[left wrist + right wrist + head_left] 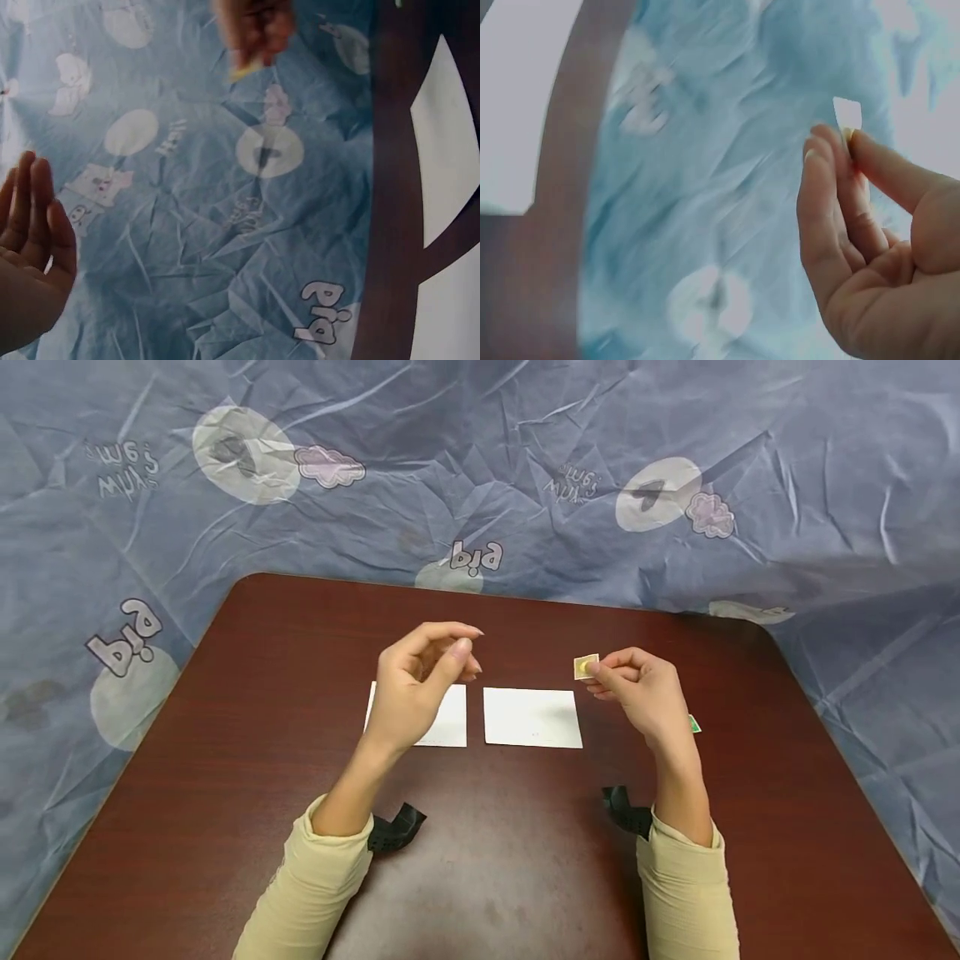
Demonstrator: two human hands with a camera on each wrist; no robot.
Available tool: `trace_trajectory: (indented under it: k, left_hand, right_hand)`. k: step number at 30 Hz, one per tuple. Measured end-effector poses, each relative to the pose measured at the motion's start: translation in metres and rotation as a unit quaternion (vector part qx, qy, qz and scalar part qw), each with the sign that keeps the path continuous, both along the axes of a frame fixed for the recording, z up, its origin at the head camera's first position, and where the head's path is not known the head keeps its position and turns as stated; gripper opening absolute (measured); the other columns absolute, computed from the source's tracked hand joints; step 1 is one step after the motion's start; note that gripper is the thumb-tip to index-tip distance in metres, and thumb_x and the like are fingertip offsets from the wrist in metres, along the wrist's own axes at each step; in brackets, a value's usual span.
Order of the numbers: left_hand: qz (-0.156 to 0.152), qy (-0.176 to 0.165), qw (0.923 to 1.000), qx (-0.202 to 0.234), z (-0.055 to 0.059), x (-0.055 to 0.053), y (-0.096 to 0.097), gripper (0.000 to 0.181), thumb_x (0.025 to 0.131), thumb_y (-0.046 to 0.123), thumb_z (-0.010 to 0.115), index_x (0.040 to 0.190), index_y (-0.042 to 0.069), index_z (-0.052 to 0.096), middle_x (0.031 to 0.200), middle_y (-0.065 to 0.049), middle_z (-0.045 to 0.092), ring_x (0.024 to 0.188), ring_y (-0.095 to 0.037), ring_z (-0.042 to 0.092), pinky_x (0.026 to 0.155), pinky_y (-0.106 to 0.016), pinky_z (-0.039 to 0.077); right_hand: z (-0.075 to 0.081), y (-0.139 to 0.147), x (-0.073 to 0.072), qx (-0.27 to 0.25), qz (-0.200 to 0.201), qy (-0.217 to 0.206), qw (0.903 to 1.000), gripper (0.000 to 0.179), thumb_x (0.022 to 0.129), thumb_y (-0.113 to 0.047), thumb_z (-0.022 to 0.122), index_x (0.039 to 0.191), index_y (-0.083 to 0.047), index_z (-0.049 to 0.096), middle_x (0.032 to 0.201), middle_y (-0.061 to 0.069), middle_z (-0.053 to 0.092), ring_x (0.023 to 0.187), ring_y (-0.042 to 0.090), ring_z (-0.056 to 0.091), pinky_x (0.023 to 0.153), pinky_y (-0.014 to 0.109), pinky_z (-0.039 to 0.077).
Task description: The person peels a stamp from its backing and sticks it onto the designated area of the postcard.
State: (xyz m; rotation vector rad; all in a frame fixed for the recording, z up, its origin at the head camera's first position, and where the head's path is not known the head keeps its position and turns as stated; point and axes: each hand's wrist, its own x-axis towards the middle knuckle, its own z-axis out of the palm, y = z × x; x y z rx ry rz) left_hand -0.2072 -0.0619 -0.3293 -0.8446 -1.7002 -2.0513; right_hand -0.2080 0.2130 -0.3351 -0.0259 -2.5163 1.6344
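Between thumb and fingertips, my right hand (643, 689) pinches a small yellow stamp (581, 668) above the table, just past the right white card (532, 718). Seen in the right wrist view, the stamp (847, 112) sticks up from the pinch, its pale side showing. My left hand (417, 687) hovers over the left white card (447, 718), covering part of it. Its fingers are loosely bent and nothing is in them; the left wrist view also shows this hand (34, 255) bare. A small green stamp (694, 724) lies partly hidden behind the right wrist.
The brown table (510, 835) has rounded far corners. Behind and beside it hangs a wrinkled blue printed cloth (465, 460). Black straps (397, 828) stick out at both sleeve cuffs. A narrow strip of table separates the two cards.
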Motion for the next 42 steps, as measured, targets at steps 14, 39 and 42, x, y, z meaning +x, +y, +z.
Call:
trace_trajectory:
  k: [14, 39, 42]
  left_hand:
    - [-0.032, -0.140, 0.9612, -0.235, -0.010, 0.009, 0.027, 0.018, 0.090, 0.024, 0.067, 0.104, 0.012, 0.071, 0.087, 0.004, 0.067, 0.067, -0.010, 0.056, 0.058, -0.027, 0.044]
    - [-0.077, -0.193, 0.9729, -0.100, 0.001, 0.016, 0.025, 0.014, 0.091, 0.005, 0.064, 0.092, -0.007, 0.070, 0.075, -0.007, 0.064, 0.072, -0.020, 0.060, 0.071, -0.031, 0.048]
    - [-0.040, -0.196, 0.9738, -0.108, 0.000, 0.014, 0.026, 0.015, 0.091, 0.008, 0.065, 0.094, -0.004, 0.072, 0.077, -0.009, 0.066, 0.073, -0.018, 0.062, 0.071, -0.034, 0.050]
  right_hand:
    - [0.019, -0.055, 0.034, 0.020, 0.122, 0.066, 0.9901, 0.013, 0.085, -0.006, 0.073, 0.086, 0.000, 0.061, 0.071, 0.007, 0.069, 0.067, 0.021, 0.066, 0.066, 0.027, 0.052]
    - [0.024, -0.066, 0.049, -0.048, 0.139, 0.145, 0.9785, 0.014, 0.087, 0.006, 0.064, 0.100, 0.004, 0.061, 0.080, 0.007, 0.060, 0.070, 0.016, 0.058, 0.062, 0.023, 0.048]
    - [0.021, -0.077, 0.053, 0.018, 0.076, 0.258, 0.9630, 0.031, 0.080, 0.006, 0.072, 0.109, 0.003, 0.061, 0.090, 0.008, 0.061, 0.081, 0.018, 0.058, 0.066, 0.022, 0.046]
